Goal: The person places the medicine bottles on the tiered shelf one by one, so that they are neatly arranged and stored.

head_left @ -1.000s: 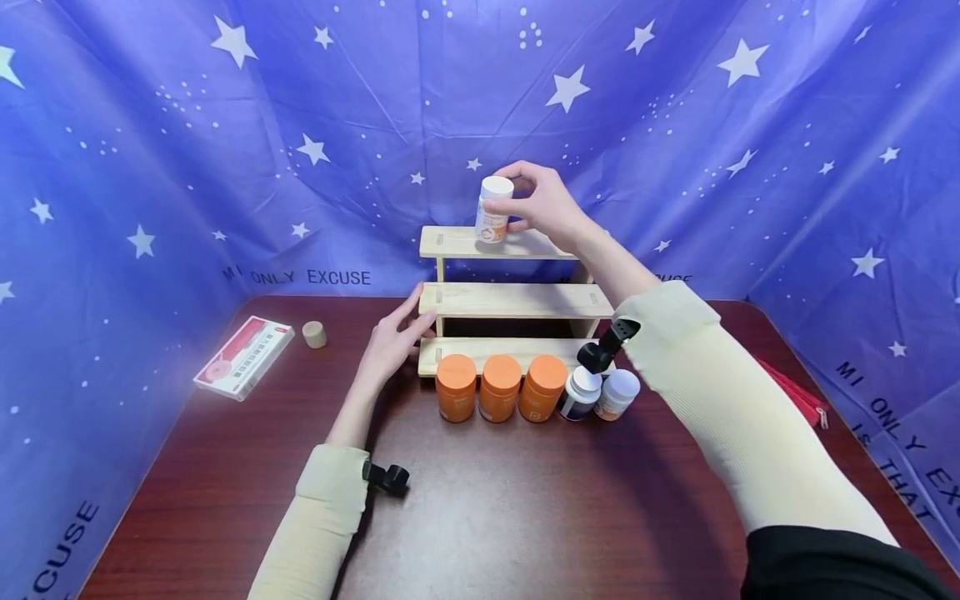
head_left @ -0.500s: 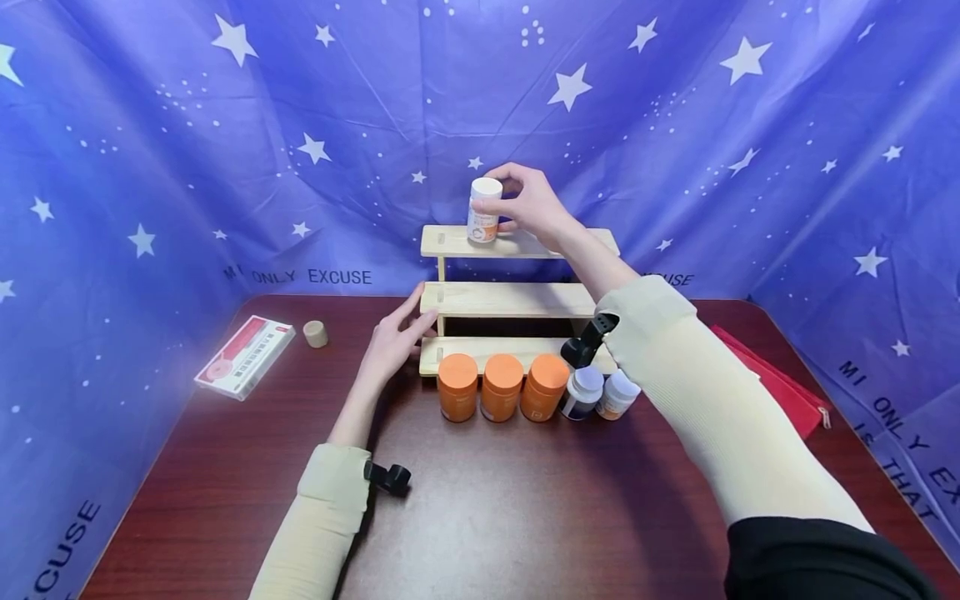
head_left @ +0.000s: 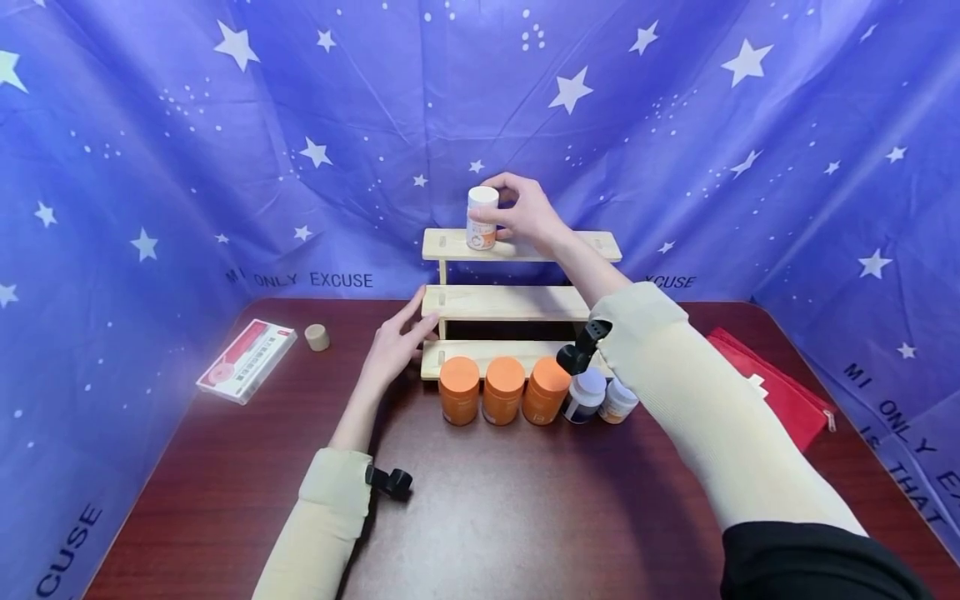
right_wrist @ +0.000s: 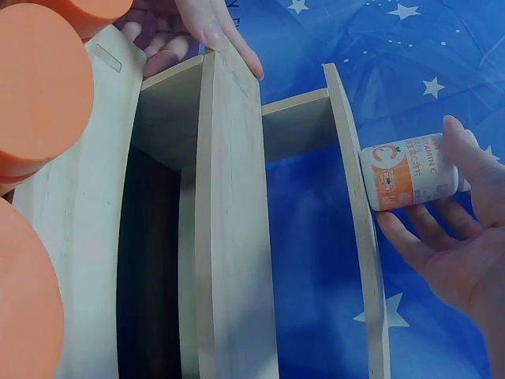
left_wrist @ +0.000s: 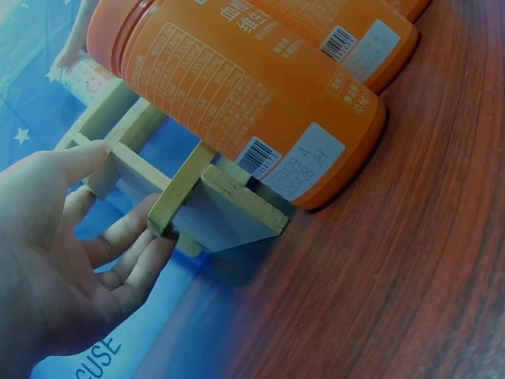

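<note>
On the top board of a three-step wooden shelf (head_left: pixel 517 301) stands a white vitamin C bottle (head_left: pixel 481 232) with an orange label. My right hand (head_left: pixel 527 215) holds it between thumb and fingers; in the right wrist view the bottle (right_wrist: pixel 414 172) has its base against the board. My left hand (head_left: pixel 392 343) grips the shelf's left end at the middle step, its fingers bent against the wood in the left wrist view. In front of the lowest step stand three orange bottles (head_left: pixel 459 400) and two white-capped bottles (head_left: pixel 584 398), partly behind the right wrist's camera.
At the left of the table lie a red-and-white medicine box (head_left: pixel 246 360) and a small beige cylinder (head_left: pixel 317 337). A red zip pouch (head_left: pixel 787 400) sits at the right, partly under the right forearm. A blue starry curtain (head_left: pixel 360 100) surrounds the table.
My right hand has shifted the white bottle a little to the left along the top board. More of the red pouch shows. The left hand keeps its hold on the shelf.
</note>
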`<state>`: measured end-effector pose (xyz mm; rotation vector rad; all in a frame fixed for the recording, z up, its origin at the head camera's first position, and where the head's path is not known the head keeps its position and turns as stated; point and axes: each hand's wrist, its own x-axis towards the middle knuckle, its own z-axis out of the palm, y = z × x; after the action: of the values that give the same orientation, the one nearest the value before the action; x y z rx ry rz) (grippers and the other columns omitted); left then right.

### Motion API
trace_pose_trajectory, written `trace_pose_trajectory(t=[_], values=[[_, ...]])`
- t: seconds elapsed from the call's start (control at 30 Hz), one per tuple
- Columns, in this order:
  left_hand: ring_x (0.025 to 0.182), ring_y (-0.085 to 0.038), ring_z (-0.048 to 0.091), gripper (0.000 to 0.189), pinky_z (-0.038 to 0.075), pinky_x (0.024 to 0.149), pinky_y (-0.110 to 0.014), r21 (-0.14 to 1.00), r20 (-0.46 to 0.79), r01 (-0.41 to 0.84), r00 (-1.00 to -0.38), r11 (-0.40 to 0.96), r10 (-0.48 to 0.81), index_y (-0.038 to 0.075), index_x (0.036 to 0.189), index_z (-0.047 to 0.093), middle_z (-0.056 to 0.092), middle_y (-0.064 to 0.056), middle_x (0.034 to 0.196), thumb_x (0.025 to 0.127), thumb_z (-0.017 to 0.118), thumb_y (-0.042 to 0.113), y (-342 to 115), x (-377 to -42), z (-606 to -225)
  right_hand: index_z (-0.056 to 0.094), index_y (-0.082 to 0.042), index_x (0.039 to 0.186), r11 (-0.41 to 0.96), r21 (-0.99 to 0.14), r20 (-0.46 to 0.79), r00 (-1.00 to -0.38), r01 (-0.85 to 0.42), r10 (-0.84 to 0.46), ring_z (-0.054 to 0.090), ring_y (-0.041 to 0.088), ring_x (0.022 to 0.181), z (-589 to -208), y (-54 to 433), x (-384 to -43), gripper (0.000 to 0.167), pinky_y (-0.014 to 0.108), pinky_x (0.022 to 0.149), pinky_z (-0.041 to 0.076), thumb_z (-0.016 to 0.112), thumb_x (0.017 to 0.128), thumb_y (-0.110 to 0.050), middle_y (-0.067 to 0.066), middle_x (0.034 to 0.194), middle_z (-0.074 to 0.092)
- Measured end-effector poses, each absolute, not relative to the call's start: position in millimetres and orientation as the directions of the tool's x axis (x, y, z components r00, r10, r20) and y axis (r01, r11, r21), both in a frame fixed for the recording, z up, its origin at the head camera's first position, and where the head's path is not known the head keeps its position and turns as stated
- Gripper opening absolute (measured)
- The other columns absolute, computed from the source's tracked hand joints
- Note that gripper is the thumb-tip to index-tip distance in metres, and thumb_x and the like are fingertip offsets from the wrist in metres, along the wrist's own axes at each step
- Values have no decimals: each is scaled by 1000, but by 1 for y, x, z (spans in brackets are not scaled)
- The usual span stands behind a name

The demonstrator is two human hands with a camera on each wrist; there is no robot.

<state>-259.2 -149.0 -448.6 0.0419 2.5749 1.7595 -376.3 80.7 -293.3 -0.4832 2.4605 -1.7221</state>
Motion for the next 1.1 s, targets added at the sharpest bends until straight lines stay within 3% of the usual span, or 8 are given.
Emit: trace_pose_trajectory(t=[0.23,0.6,0.87,1.1], values=[[96,-22,78,64,65,82,-39,931,4,19,-999,365,40,57,153,31,76,-15,103,96,59,65,-148,-260,-448,61,-8,131,313,-921,131,-941,-232,-311,64,18,104,-293,79,-374,47,47,88,64,82,89,-14,4,109,64],[92,-19,77,64,65,82,-38,933,0,10,-1000,360,29,56,154,32,77,-13,100,97,60,63,-146,-258,-450,59,-8,138,334,-906,157,-939,-260,-306,64,20,111,-301,82,-370,56,34,90,63,82,87,-9,15,124,67],[95,-19,76,64,65,80,-36,940,-3,4,-1000,341,19,54,154,34,75,-11,96,96,62,62,-146,-253,-455,54,-12,146,296,-933,120,-950,-207,-287,63,25,117,-310,93,-362,66,43,99,60,83,87,-13,16,130,63],[94,-19,76,64,65,81,-38,936,9,18,-1000,351,25,55,154,33,75,-12,97,97,61,62,-146,-256,-451,56,-14,144,268,-936,149,-946,-229,-288,66,23,116,-311,106,-351,61,39,97,61,82,89,-18,15,130,65]])
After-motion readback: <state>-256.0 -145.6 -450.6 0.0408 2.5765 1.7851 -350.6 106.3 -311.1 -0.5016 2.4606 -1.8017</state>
